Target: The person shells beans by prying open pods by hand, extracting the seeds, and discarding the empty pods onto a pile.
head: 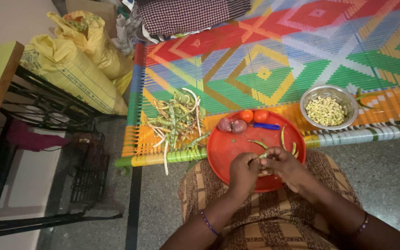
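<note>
My left hand and my right hand meet over the near part of a round red plate on my lap, both pinching one green bean pod. A few more pods lie loose on the plate. At its far rim sit two tomatoes, two purple onions and a blue-handled knife. A steel bowl of pale shelled beans stands to the right on the woven cot.
A heap of emptied pods lies on the colourful woven cot left of the plate. Yellow sacks lean at the far left beside a black metal stand. A checked cloth lies at the cot's far edge.
</note>
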